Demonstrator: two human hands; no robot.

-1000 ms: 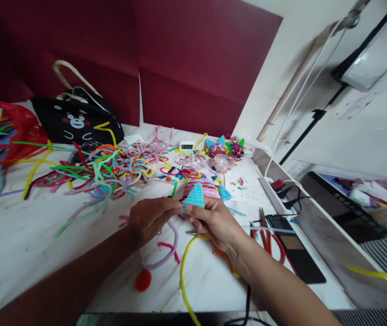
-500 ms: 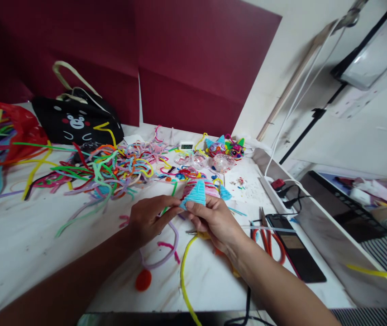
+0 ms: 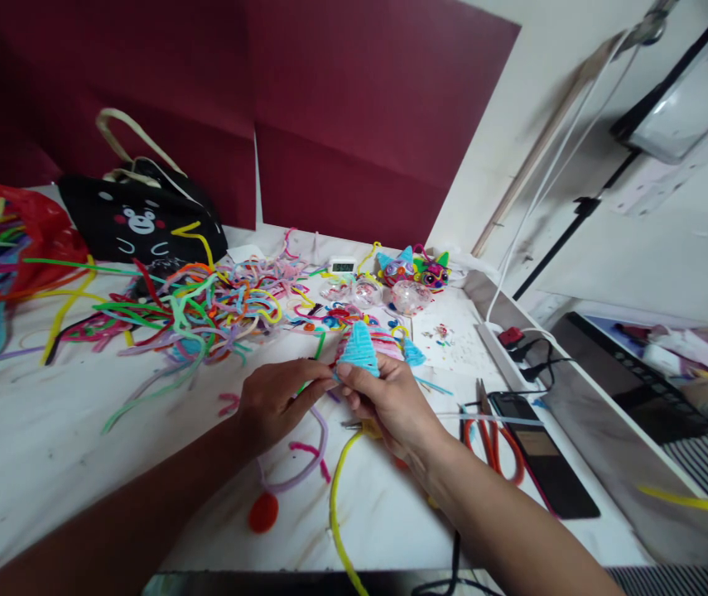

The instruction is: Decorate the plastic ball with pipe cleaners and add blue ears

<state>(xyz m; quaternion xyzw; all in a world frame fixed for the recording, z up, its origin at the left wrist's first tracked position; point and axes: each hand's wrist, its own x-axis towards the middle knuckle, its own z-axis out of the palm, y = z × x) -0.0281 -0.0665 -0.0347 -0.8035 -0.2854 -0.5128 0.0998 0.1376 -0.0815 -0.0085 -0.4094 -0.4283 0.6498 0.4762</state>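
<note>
My right hand pinches a light-blue triangle of pipe cleaners between thumb and fingers, point up. The fingers of my left hand are pressed together at the triangle's lower left corner; the exact spot they grip is partly hidden. Just behind lies a pink-and-white striped piece, partly covered by the triangle. A second light-blue triangle rests at its right. Below my hands, a lilac pipe cleaner curves over the table, with a long yellow pipe cleaner beside it.
A tangled heap of pipe cleaners spreads at the left, before a black bag and a red plastic bag. Orange-handled scissors and a phone lie at right. Two decorated cat heads stand at the back.
The light-blue triangle has turned slightly, its tip shifting left and downward, and its face shows more squarely. Both hands stay nearly in place.
</note>
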